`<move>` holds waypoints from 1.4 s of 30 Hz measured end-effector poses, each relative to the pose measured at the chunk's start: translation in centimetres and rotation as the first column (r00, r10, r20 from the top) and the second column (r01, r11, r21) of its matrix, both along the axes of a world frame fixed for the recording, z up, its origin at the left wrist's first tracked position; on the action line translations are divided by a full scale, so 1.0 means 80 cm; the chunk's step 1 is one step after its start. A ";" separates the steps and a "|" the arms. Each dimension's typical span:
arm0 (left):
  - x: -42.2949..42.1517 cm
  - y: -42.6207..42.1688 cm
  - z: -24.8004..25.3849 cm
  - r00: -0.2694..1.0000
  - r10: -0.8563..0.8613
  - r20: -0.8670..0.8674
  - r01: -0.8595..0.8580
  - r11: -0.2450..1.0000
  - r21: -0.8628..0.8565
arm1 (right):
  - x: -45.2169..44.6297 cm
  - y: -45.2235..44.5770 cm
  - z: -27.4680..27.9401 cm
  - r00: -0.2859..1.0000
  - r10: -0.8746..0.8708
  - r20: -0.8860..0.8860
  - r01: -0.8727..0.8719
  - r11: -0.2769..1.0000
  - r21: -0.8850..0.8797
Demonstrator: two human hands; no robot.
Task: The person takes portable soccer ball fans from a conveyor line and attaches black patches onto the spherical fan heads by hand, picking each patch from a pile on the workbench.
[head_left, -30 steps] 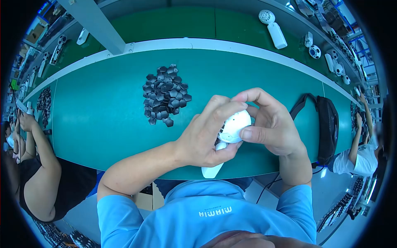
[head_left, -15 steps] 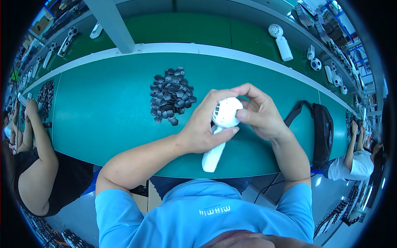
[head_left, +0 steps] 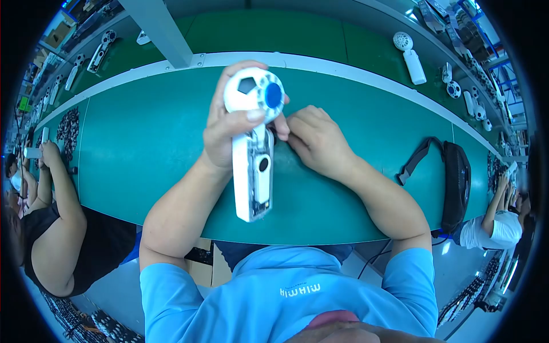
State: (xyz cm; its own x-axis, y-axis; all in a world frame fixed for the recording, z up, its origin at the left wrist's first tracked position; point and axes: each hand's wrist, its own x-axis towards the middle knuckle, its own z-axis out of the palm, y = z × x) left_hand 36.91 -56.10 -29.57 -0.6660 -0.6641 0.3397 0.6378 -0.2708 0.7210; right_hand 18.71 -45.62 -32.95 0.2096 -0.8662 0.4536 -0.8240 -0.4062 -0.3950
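Observation:
My left hand (head_left: 220, 123) holds up a white handheld fan (head_left: 243, 171) with a round, football-patterned head. Its fingers wrap behind the head and the thumb presses across the neck. One black pentagon shows on the head, beside a blue round centre; the handle has an open-looking side with a black oval on it. Low over the table, my right hand (head_left: 320, 140) is closed, fingers curled and tips together just right of the fan. Dark bits show by those fingertips, but what they pinch, if anything, is hidden. The fan and left hand cover the pile of black pieces.
A black strapped bag (head_left: 456, 183) lies on the green table (head_left: 354, 214) at the right. Another white fan (head_left: 410, 60) rests beyond the white rail (head_left: 320, 63). Co-workers sit at left and right, and a grey post (head_left: 160, 34) rises at the back.
My left hand has raised the fan up and left, turning its blue centre into view. My right hand has let go of the fan head and moved left and down towards the black pieces.

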 end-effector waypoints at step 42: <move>-0.030 0.069 -0.035 0.843 0.064 0.535 0.072 0.971 -0.229 | -0.009 0.076 0.037 0.955 -0.033 0.296 0.081 0.985 -0.152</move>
State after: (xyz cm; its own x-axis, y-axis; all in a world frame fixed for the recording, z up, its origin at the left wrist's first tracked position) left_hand 34.49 -50.56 -32.38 -0.7900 -0.6089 0.0721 0.1331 -0.0556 0.9895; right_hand 18.02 -39.54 -30.00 0.0002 -0.7838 0.6211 -0.7066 -0.4396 -0.5545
